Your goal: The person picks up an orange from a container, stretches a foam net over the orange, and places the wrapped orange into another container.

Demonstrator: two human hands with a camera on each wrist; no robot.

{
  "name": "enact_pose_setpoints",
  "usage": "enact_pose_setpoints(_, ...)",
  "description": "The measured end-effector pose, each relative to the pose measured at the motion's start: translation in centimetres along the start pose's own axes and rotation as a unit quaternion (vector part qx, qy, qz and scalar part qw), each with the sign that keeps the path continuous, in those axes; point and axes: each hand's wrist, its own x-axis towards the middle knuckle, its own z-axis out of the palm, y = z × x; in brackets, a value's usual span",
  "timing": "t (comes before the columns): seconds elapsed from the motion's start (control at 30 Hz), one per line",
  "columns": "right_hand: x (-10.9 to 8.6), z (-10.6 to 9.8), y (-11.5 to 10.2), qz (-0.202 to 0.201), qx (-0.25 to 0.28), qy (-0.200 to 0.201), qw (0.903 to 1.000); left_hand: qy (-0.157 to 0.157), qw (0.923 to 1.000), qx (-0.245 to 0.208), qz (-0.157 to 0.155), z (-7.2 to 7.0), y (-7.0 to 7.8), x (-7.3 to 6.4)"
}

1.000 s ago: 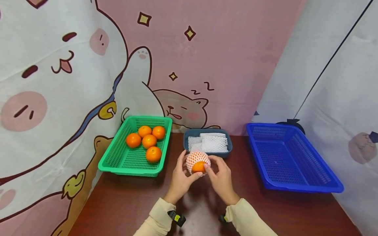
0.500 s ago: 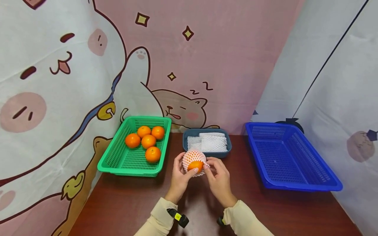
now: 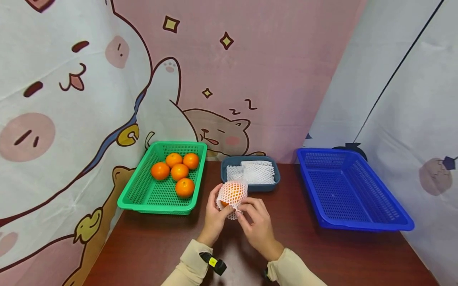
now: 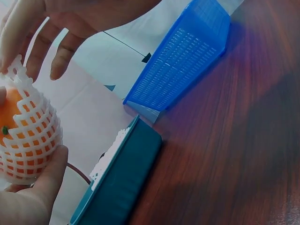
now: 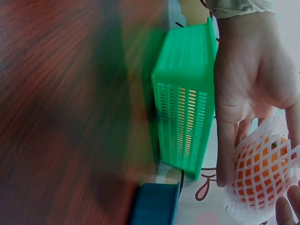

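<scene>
An orange (image 4: 8, 112) sits inside a white foam net sleeve (image 3: 233, 191), held up over the table. My left hand (image 3: 214, 217) grips the netted fruit from the left side. With thumb and fingers my right hand (image 3: 258, 226) pinches the sleeve's open edge on the near right. In the left wrist view that edge is pulled out toward the right-hand fingers, leaving part of the peel and the green stem spot bare. The net covers most of the fruit in the right wrist view.
A green basket (image 3: 157, 207) with several bare oranges (image 3: 185, 188) stands at the left. Behind the hands is a small dark blue-grey tray (image 3: 260, 188) holding white foam nets (image 3: 259, 172). A blue basket (image 3: 365, 226) stands at the right on the brown table (image 3: 307, 254).
The orange has moved slightly left and turned, and the net now covers more of it. The right hand has drawn the sleeve's edge down and toward the near side.
</scene>
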Motion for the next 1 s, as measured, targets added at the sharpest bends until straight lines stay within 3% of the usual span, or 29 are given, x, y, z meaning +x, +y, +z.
enact_pose_setpoints(0.23, 0.1, 0.1, -0.2, -0.025, -0.006, -0.003, 0.9997, -0.008, 0.9998, -0.015, 0.008, -0.3, -0.1, 0.1)
enact_pose_setpoints(0.37, 0.3, -0.3, -0.2, -0.034, 0.017, 0.005, 0.9993, -0.016, 0.9997, -0.016, -0.001, -0.4, -0.1, 0.0)
enact_pose_setpoints(0.47, 0.9, -1.3, 0.0, -0.002, 0.046, 0.027, 0.9986, -0.049, 0.9964, -0.062, -0.031, -0.6, 0.0, -0.1)
enact_pose_setpoints(0.57, 1.8, -2.7, 0.7, 0.086, 0.106, 0.012, 0.9905, -0.106, 0.9811, -0.148, -0.066, -0.8, 0.4, -0.3)
enact_pose_setpoints(0.63, 2.4, -3.6, 1.4, 0.163, 0.172, -0.038, 0.9707, -0.143, 0.966, -0.197, -0.087, -0.8, 0.7, -0.4)
enact_pose_setpoints(0.67, 2.6, -4.0, 1.9, 0.202, 0.21, -0.072, 0.9538, -0.16, 0.9594, -0.211, -0.097, -0.8, 0.9, -0.5)
enact_pose_setpoints(0.77, 2.7, -4.9, 3.2, 0.288, 0.333, -0.165, 0.8826, -0.19, 0.9509, -0.212, -0.122, -0.8, 1.2, -0.6)
enact_pose_setpoints(0.8, 2.6, -5.0, 3.5, 0.302, 0.366, -0.188, 0.8599, -0.194, 0.9521, -0.199, -0.126, -0.8, 1.3, -0.6)
enact_pose_setpoints(0.83, 2.5, -5.1, 3.8, 0.309, 0.387, -0.203, 0.8446, -0.194, 0.9557, -0.179, -0.13, -0.7, 1.4, -0.6)
enact_pose_setpoints(0.9, 2.1, -5.2, 4.1, 0.311, 0.408, -0.212, 0.8314, -0.179, 0.9651, -0.138, -0.132, -0.7, 1.3, -0.5)
enact_pose_setpoints(0.93, 1.8, -5.1, 4.2, 0.311, 0.407, -0.209, 0.8332, -0.166, 0.97, -0.118, -0.133, -0.7, 1.3, -0.5)
enact_pose_setpoints(1.0, 1.4, -4.9, 4.2, 0.302, 0.391, -0.187, 0.8491, -0.136, 0.9765, -0.099, -0.135, -0.8, 1.2, -0.4)
